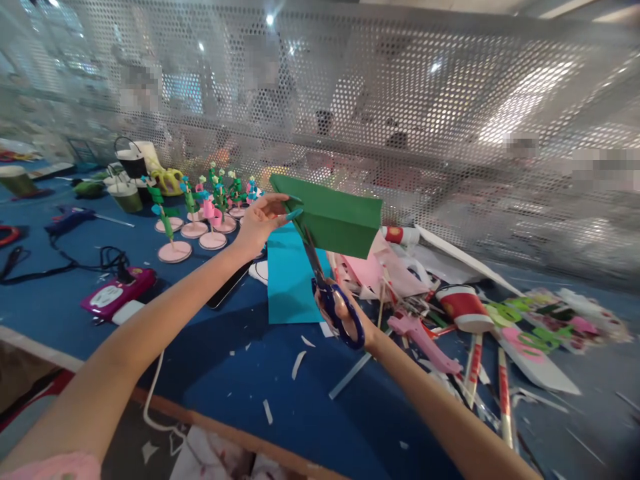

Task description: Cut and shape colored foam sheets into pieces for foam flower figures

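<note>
My left hand (265,220) pinches the left end of a green paper sheet (337,217), which is creased lengthwise and held up above the table. In my right hand (345,310) is a pair of scissors (325,287) with dark blue handles, fingers through the loops. The blades point up at the lower left edge of the green paper, close to my left fingers; whether they are apart I cannot tell. Beneath the green paper a bright blue paper sheet (290,287) lies on the table, partly hidden by my right hand and the scissors.
Small paper flowers on round pink bases (175,251) stand at left, near a magenta power strip (120,293) and a blue glue gun (70,220). Right lie a pink glue gun (425,340), a red paper cup (465,307) and scraps. A perforated metal screen (400,100) rises behind.
</note>
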`<state>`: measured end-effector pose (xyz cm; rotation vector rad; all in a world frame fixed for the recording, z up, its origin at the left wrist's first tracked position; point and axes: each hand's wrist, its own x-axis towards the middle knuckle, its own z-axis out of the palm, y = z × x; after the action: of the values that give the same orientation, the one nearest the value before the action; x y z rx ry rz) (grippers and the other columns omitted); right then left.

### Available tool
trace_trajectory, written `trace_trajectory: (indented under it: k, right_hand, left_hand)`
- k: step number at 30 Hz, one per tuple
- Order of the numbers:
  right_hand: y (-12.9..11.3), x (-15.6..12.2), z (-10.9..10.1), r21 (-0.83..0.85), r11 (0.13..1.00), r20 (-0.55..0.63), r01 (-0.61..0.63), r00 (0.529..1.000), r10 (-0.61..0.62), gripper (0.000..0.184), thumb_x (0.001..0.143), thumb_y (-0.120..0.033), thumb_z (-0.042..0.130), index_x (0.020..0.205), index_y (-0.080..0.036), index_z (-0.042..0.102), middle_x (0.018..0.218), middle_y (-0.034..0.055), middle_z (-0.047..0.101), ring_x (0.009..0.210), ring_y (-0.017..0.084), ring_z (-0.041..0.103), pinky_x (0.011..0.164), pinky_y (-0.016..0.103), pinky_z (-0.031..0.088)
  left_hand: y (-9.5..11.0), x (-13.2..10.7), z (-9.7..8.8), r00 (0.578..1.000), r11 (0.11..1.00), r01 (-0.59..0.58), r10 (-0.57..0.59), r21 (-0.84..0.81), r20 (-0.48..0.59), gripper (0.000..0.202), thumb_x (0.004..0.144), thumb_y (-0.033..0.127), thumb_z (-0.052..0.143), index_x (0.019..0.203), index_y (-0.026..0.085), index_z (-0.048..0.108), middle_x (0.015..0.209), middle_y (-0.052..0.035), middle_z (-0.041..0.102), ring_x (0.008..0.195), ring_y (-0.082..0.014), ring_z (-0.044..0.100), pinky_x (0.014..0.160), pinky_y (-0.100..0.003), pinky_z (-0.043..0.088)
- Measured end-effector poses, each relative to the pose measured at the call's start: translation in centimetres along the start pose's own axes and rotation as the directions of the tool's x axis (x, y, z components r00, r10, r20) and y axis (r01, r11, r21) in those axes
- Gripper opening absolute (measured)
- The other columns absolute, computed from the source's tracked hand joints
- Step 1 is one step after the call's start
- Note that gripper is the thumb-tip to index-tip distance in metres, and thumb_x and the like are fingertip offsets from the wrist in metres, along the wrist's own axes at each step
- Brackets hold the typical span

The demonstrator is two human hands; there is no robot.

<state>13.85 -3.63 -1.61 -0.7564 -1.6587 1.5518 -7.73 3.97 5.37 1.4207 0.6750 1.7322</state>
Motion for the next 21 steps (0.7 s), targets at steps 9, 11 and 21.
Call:
trace_trajectory:
  k: [9, 11, 21]
  right_hand:
    - [-0.30, -0.23, 0.30, -0.024, 1.000, 0.031, 0.016, 0.999, -0.015, 0.047, 0.067, -0.068, 0.054, 0.076, -0.024, 0.043, 0.065, -0.0033, 0.040, 0.047, 0.008, 0.034, 0.039, 0.022, 0.028]
    - [0.02, -0.19, 0.34, 0.010, 1.000, 0.041, 0.026, 0.999, -0.026, 0.046, 0.070, -0.068, 0.052, 0.078, -0.024, 0.042, 0.065, -0.0039, 0.040, 0.045, 0.007, 0.034, 0.038, 0.022, 0.028]
    - [-0.38, -0.23, 0.68, -0.064, 0.998, 0.028, 0.023, 0.999, -0.021, 0.048, 0.073, -0.071, 0.043, 0.079, -0.023, 0.040, 0.056, -0.0063, 0.038, 0.040, 0.006, 0.035, 0.037, 0.021, 0.029]
  left_hand:
    - [0.28, -0.15, 0.28, 0.999, 1.000, 0.017, -0.017, 0.013, 0.030, 0.038, 0.053, 0.026, 0.081, 0.087, 0.021, 0.063, 0.078, 0.0007, 0.064, 0.079, -0.0120, 0.059, 0.073, -0.024, 0.047]
    - [0.26, -0.17, 0.25, 0.999, 1.000, 0.023, -0.024, 0.016, 0.030, 0.038, 0.054, 0.026, 0.080, 0.088, 0.021, 0.063, 0.077, 0.0007, 0.064, 0.078, -0.0122, 0.059, 0.072, -0.025, 0.047]
    - [0.03, 0.10, -0.04, 0.994, 0.999, -0.049, 0.050, -0.021, 0.096, 0.038, 0.056, 0.025, 0.080, 0.090, 0.019, 0.064, 0.071, 0.0024, 0.061, 0.071, -0.0097, 0.056, 0.066, -0.022, 0.045]
